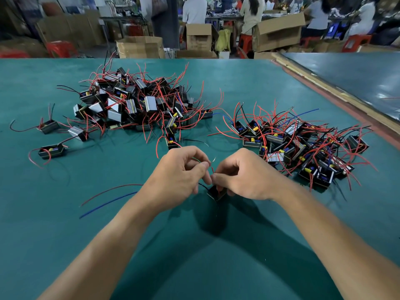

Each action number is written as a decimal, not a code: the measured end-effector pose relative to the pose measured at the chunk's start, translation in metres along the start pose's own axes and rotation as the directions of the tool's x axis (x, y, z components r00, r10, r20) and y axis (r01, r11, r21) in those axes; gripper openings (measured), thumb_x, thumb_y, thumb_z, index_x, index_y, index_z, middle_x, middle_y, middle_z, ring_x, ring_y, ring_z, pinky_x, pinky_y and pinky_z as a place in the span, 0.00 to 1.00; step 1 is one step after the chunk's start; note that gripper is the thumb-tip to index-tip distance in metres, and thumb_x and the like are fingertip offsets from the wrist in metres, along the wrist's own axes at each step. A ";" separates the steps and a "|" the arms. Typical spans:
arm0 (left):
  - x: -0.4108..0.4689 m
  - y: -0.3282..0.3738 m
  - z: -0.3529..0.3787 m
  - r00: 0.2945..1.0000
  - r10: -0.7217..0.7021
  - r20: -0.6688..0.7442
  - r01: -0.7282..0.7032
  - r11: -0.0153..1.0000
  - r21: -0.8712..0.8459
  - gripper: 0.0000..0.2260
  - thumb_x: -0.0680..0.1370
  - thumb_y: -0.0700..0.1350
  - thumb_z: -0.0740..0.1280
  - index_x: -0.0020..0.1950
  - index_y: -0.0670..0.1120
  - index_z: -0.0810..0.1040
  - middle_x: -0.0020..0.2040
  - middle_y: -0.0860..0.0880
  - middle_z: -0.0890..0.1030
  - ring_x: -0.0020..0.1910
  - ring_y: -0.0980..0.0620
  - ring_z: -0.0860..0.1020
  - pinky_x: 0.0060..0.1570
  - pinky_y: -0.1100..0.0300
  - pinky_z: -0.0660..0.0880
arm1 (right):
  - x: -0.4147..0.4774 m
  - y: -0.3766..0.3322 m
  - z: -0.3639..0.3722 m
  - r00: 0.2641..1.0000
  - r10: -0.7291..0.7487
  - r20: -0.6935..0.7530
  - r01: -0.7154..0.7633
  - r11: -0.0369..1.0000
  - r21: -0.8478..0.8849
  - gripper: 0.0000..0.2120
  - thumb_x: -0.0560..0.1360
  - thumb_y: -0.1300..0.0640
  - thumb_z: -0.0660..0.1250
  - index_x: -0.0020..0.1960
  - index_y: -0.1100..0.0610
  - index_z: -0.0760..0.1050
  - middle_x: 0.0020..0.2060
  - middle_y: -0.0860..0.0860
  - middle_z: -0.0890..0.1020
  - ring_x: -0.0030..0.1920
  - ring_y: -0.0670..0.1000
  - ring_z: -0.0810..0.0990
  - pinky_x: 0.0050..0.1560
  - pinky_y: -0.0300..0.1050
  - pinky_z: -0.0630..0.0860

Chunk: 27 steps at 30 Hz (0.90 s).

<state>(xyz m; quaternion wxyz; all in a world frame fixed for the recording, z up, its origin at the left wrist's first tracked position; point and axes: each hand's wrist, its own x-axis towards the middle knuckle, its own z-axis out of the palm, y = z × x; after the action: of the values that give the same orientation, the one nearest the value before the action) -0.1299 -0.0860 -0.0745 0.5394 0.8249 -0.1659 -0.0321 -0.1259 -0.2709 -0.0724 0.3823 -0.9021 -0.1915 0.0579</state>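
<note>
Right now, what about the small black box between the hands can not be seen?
Head view: small black plastic box, mostly covered by left hand and right hand.
Head view: thin red wire, its lower end hidden behind the fingers.

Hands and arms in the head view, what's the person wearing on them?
The left hand and right hand are bare: no gloves, rings, watch or bracelet show. The left forearm and right forearm are bare as well, no sleeve in view.
</note>
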 end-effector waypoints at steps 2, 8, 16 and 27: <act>0.001 -0.002 0.001 1.000 -0.017 0.005 0.017 1.000 0.002 0.07 0.81 0.37 0.61 0.45 0.45 0.74 0.34 0.51 0.84 0.24 0.51 0.73 0.25 0.63 0.68 | 0.001 0.001 0.002 1.000 0.003 -0.014 -0.002 0.999 0.041 0.12 0.76 0.55 0.69 0.34 0.54 0.81 0.28 0.50 0.83 0.25 0.45 0.78 0.30 0.34 0.70; 0.002 -0.002 0.003 0.999 -0.052 0.011 0.052 0.999 0.002 0.06 0.80 0.38 0.61 0.45 0.46 0.73 0.33 0.50 0.84 0.24 0.51 0.74 0.26 0.62 0.70 | 0.003 0.007 0.004 0.999 0.034 -0.031 -0.029 0.985 0.171 0.07 0.76 0.58 0.71 0.40 0.56 0.84 0.31 0.50 0.85 0.27 0.48 0.81 0.31 0.40 0.77; -0.001 0.002 0.005 0.999 -0.041 -0.011 0.041 0.999 -0.010 0.06 0.77 0.39 0.69 0.42 0.48 0.80 0.29 0.50 0.79 0.24 0.52 0.70 0.26 0.62 0.68 | 0.000 0.003 0.002 0.999 -0.002 0.040 -0.005 0.984 0.177 0.11 0.77 0.60 0.70 0.37 0.52 0.83 0.32 0.52 0.85 0.29 0.51 0.83 0.32 0.40 0.78; -0.001 0.003 0.000 1.000 -0.025 -0.009 0.025 1.000 0.002 0.09 0.76 0.36 0.69 0.37 0.46 0.80 0.28 0.56 0.79 0.23 0.58 0.72 0.24 0.68 0.69 | -0.002 0.003 0.001 0.997 -0.027 0.078 0.026 1.000 0.012 0.09 0.76 0.60 0.68 0.43 0.46 0.82 0.36 0.47 0.86 0.33 0.44 0.84 0.38 0.37 0.78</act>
<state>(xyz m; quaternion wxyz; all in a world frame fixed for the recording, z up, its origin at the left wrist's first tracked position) -0.1317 -0.0872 -0.0722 0.5387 0.8277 -0.1532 -0.0348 -0.1269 -0.2734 -0.0753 0.3801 -0.8946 -0.2177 0.0889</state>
